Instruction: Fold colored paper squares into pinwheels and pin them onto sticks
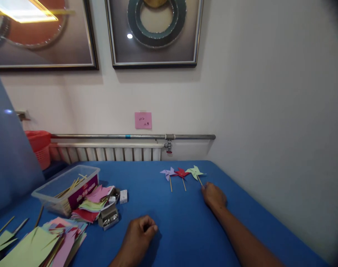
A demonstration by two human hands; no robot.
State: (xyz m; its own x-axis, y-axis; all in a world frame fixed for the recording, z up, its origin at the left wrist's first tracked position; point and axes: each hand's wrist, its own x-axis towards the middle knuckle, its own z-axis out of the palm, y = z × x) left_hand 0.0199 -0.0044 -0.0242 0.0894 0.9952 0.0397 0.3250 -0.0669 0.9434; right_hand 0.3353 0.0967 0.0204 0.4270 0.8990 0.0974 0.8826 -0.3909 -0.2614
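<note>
My right hand [214,196] is closed around the stick end of a light green paper pinwheel [195,172] near the far right of the blue table. Beside it, to the left, a red paper pinwheel [181,173] and a lilac paper pinwheel [169,173] lie on the cloth, their sticks pointing toward me. My left hand [139,237] rests on the table at the near middle, fingers curled in with nothing visible in them. Left of that hand stands a small open box of metal pins [109,217].
A clear plastic box [65,185] of wooden sticks stands at left, beside pink, green and red paper pieces [92,204]. Stacked coloured paper [32,246] lies in front. A small white box [123,196] sits nearby. The wall [269,129] borders the table's right side.
</note>
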